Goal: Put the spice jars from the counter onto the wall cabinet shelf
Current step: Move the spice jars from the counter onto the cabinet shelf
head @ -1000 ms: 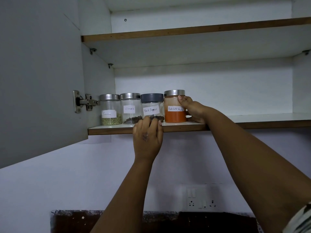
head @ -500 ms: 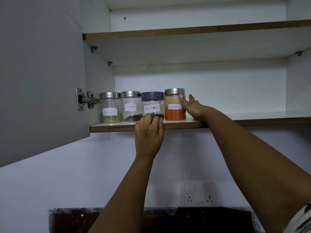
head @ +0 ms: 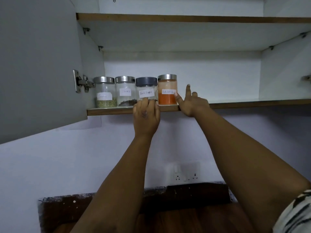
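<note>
My left hand (head: 146,115) rests loosely, fingers curled at the foot of the black pepper jar (head: 146,89), gripping nothing firmly. My right hand (head: 191,102) is open, thumb touching the red chilli jar (head: 167,89) just to its left on the shelf (head: 252,104). These look like glass: rigid, smooth, breakable, fairly light. I'd grip around the body, below the lid.

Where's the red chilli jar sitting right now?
In the head view, the red chilli jar stands upright on the lower shelf, rightmost in the row, beside the black pepper jar. The right hand is open beside it, thumb at its label.
</note>
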`<state>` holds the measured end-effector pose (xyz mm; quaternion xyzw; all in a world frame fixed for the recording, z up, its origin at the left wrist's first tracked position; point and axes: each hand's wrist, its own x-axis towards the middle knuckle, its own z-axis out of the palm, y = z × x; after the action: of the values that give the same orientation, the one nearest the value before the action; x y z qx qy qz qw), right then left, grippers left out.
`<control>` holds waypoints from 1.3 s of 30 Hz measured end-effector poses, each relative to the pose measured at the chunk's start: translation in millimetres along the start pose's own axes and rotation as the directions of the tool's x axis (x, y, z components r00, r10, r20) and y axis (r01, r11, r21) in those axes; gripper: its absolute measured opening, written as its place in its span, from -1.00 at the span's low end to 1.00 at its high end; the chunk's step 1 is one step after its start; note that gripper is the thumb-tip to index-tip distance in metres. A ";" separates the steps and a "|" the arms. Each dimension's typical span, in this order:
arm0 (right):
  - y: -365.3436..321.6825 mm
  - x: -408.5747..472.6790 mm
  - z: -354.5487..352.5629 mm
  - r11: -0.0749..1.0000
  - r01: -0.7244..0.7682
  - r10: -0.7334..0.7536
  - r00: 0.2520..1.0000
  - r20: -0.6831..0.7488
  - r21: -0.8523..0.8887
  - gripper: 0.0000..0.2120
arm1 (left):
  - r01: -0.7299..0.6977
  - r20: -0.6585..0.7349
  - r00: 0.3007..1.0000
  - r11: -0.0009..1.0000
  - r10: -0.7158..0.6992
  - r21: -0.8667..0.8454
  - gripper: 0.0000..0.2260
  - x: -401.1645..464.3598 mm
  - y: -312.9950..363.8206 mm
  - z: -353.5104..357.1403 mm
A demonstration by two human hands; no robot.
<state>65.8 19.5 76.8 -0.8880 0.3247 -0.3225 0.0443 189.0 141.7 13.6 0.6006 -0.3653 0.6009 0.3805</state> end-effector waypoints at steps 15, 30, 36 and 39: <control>59.3 -107.6 110.2 0.977 0.204 -0.170 0.926 -0.337 0.065 -0.37 | 0.091 0.406 0.903 0.987 -0.139 0.135 -0.32 -142.0 36.1 -28.2; 241.9 -396.3 240.9 0.993 -0.103 0.119 0.715 0.689 -0.065 0.01 | 0.446 0.950 0.067 0.861 -0.304 0.244 -0.24 -458.4 185.0 -173.9; 258.9 -436.0 237.0 0.994 -0.105 0.065 0.648 0.759 0.005 -0.20 | 0.467 0.973 0.001 0.861 -0.230 0.203 -0.20 -489.6 214.3 -201.1; 263.9 -431.9 224.7 0.989 -0.143 0.072 0.646 0.760 0.027 -0.28 | 0.543 0.967 -0.081 0.802 -0.243 0.248 -0.18 -493.0 215.1 -206.9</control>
<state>-194.7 44.4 -411.3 -0.9179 0.3147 0.0667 0.2321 -101.0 222.5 -477.9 0.8716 -0.3909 -0.1554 0.2517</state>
